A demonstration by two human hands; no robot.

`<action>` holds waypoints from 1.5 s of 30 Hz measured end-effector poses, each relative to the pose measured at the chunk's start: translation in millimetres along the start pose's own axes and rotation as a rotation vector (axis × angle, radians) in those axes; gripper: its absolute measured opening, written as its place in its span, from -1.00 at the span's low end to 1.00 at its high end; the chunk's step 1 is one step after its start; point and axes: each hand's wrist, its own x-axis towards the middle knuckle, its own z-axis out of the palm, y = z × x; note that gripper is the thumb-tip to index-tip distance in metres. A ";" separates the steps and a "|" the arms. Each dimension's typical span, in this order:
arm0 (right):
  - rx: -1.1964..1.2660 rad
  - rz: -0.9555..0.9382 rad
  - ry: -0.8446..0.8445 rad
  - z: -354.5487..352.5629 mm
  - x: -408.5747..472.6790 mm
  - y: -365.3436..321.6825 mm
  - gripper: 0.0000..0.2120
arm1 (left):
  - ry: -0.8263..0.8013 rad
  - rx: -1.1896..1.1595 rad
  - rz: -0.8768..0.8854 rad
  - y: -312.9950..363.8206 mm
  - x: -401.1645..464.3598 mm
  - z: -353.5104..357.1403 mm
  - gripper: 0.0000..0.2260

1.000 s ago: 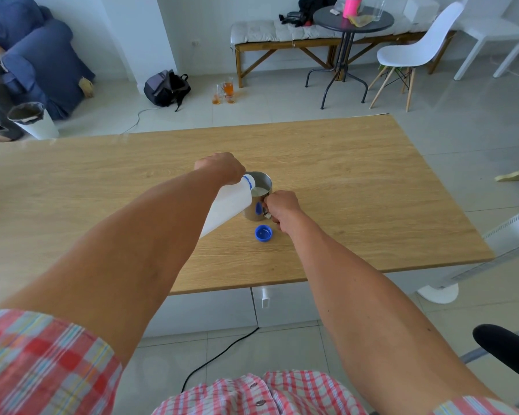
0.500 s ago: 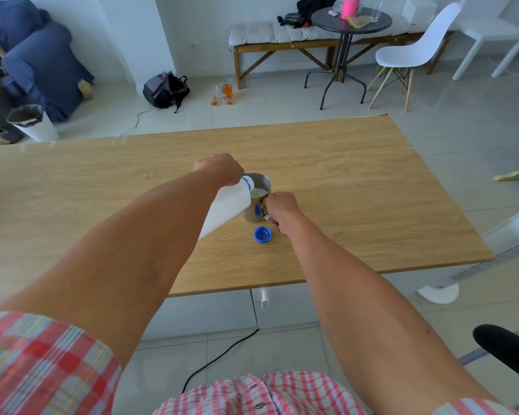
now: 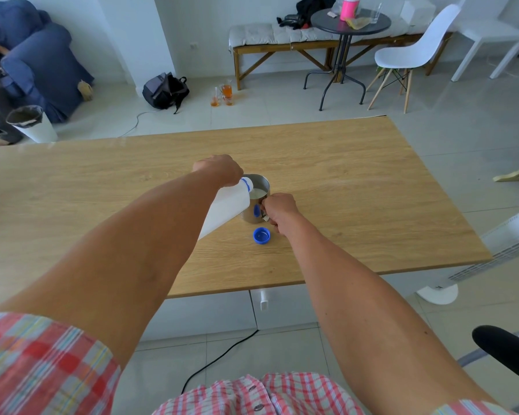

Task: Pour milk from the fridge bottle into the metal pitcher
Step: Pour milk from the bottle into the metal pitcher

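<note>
**At the table's middle: bottle tipped over the pitcher**

Nearest my camera I see a checked red-and-white shirt [image 3: 252, 393] and two bare forearms reaching out over the near edge of the wooden table [image 3: 357, 181]. A black cable [image 3: 219, 359] runs across the floor tiles below that edge.

On the tabletop, closest to me, a blue cap [image 3: 261, 236] lies open side up, just beside the right wrist. Just beyond it my right hand [image 3: 279, 208] is curled tight around the handle of the metal pitcher [image 3: 259, 202], which stands upright on the wood near the table's centre. White milk [image 3: 257, 193] shows inside it, below the rim.

My left hand [image 3: 220, 169] is closed around the upper part of the white milk bottle [image 3: 226, 211], gripping it from above. The bottle is tilted steeply, base toward me and low, its blue-ringed neck over the pitcher's left rim. Whether the neck touches the rim I cannot tell.

Past the table, on the floor, sit a dark backpack [image 3: 165, 90] and some glasses of orange liquid [image 3: 223, 93]. Further left are a white bin [image 3: 32, 124] and a blue armchair [image 3: 39, 58]. At the back wall stand a cushioned bench [image 3: 282, 37], a round dark table [image 3: 349, 22] and a white chair [image 3: 413, 52]
</note>
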 end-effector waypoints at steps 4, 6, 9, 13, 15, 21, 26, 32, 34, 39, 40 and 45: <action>-0.001 0.002 -0.002 -0.6 -0.4 -0.6 -0.83 | 0.000 0.001 0.003 0.2 -0.3 -0.1 -0.79; -0.003 0.001 -0.002 -0.7 -0.4 -0.7 -0.84 | -0.002 -0.003 -0.001 0.7 -0.5 -0.2 -0.79; -0.006 -0.002 0.000 -0.9 -0.5 -1.0 -0.84 | -0.006 0.000 -0.002 2.2 -2.0 -1.1 -0.79; -0.004 -0.010 -0.002 -1.4 -0.8 -0.5 -0.83 | -0.006 0.011 -0.001 3.4 -2.3 -1.9 -0.82; 0.002 -0.020 -0.005 -1.6 -1.0 -0.1 -0.83 | -0.006 0.019 -0.004 3.8 -2.4 -1.9 -0.84; -0.003 -0.021 -0.008 -2.1 -2.6 -0.5 -0.84 | -0.005 0.017 0.000 3.1 -2.3 -2.8 -0.83; -0.005 -0.017 -0.005 -0.8 -1.3 -0.7 -0.84 | -0.006 0.037 0.008 3.8 -3.0 -2.7 -0.82; -0.005 -0.009 -0.007 -1.6 -2.3 -1.4 -0.84 | -0.007 0.039 0.014 4.5 -3.2 -3.6 -0.80; -0.008 -0.009 -0.007 -2.3 -3.2 -2.0 -0.83 | -0.008 0.034 0.007 4.5 -3.0 -3.5 -0.81; -0.011 -0.010 -0.008 -2.5 -4.3 -2.2 -0.83 | -0.008 0.044 0.009 4.8 -3.4 -3.5 -0.80; -0.011 -0.010 -0.010 -2.4 -4.0 -2.1 -0.84 | -0.007 0.047 0.012 4.9 -3.6 -3.6 -0.80; -0.016 0.003 -0.012 -3.3 -5.0 -2.9 -0.83 | -0.008 0.056 0.009 5.0 -3.3 -3.4 -0.82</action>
